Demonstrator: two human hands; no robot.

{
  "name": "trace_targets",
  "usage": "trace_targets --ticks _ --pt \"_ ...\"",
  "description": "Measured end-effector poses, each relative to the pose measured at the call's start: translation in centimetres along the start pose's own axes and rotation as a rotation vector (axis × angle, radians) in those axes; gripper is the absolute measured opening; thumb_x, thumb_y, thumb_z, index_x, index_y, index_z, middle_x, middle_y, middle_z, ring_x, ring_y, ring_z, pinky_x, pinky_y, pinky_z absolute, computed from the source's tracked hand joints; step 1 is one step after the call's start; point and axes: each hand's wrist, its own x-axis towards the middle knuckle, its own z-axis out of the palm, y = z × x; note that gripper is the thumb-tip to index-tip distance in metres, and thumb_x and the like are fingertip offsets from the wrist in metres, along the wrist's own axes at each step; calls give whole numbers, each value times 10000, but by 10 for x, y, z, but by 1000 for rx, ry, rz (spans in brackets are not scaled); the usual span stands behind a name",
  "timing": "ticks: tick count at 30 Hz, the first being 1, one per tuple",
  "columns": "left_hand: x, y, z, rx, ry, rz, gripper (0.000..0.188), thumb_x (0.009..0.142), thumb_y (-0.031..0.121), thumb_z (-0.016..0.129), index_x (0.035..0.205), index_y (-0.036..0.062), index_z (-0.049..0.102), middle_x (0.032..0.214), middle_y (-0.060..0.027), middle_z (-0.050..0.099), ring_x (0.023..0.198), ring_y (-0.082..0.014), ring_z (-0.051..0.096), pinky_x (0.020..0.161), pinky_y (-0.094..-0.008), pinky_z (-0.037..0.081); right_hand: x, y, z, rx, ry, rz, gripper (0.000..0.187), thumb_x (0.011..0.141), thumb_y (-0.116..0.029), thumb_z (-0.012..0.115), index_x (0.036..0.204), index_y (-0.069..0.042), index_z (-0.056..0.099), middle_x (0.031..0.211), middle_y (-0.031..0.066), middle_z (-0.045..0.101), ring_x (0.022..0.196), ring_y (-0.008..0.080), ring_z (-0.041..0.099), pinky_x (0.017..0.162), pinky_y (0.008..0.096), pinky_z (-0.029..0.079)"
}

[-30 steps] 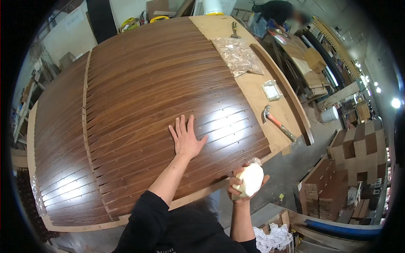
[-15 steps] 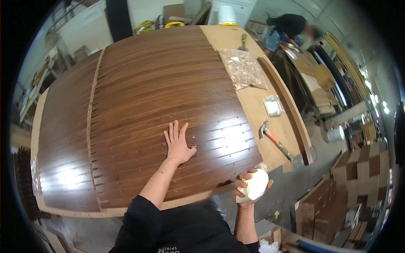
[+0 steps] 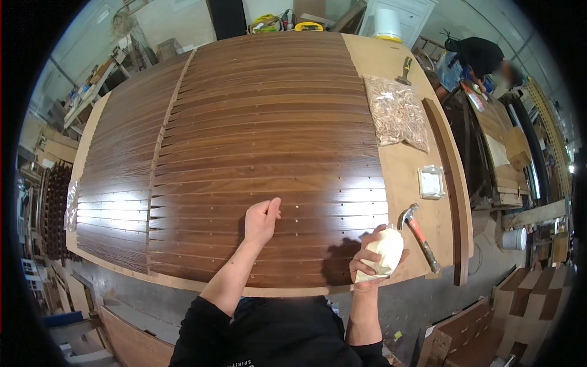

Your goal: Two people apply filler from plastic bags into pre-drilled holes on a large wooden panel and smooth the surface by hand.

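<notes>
Dark brown wooden slats [image 3: 263, 134] lie side by side across the workbench, with rows of small holes or pegs along them. Over the nearer slats is my left hand [image 3: 262, 221], its fingers curled in and pressed together; whatever they hold, if anything, is hidden. My right hand [image 3: 367, 260] grips a rounded, cream-white squeeze bottle [image 3: 384, 251] at the slats' near right corner. Just right of it lies a claw hammer [image 3: 419, 235] with a red and black handle. A clear bag of small wooden dowels [image 3: 397, 113] rests farther back, with a small white square container [image 3: 431, 182] between.
A long brown wooden bar [image 3: 445, 189] runs along the bench's right edge. Another hammer-like tool [image 3: 405, 71] lies at the far right, near a white bucket [image 3: 386, 24]. A person [image 3: 480, 58] bends over another bench. Cardboard boxes [image 3: 532, 306] stand at lower right.
My left hand has gone from spread fingers on the slats to a closed hand. The bottle stays in my right hand. The view has shifted, so the bench sits farther right.
</notes>
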Motion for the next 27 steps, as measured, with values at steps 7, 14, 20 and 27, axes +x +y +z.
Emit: trace_targets --ticks 7,14,20,27 --pt "12 6 29 416 160 493 379 859 328 795 1157 134 662 1221 -64 647 1192 -290 553 1061 -465 378 31 -20 0 -196 -2 -2 790 921 -670 649 1492 -155 468 1167 44 581 855 216 591 623 367 476" --pt "23 3 30 429 72 360 487 824 219 788 1266 163 592 1350 -93 548 1319 -320 459 1129 -490 321 60 -19 1 -296 46 22 789 922 -683 642 1469 -139 480 1132 41 570 867 203 573 677 368 454" --pt "32 -12 -37 397 209 352 527 859 131 726 1350 135 536 1513 -170 449 1426 -391 388 1189 -541 316 83 8 14 -536 114 -111 771 945 -649 629 1499 -138 467 1298 98 577 1083 315 636 763 422 534" --pt "88 -120 -147 564 446 105 547 1057 387 552 1518 113 450 1542 -176 423 1439 -375 378 1204 -531 270 96 -12 -14 -702 455 -84 700 970 -581 622 1495 -142 477 1423 190 566 1211 368 641 854 468 614"
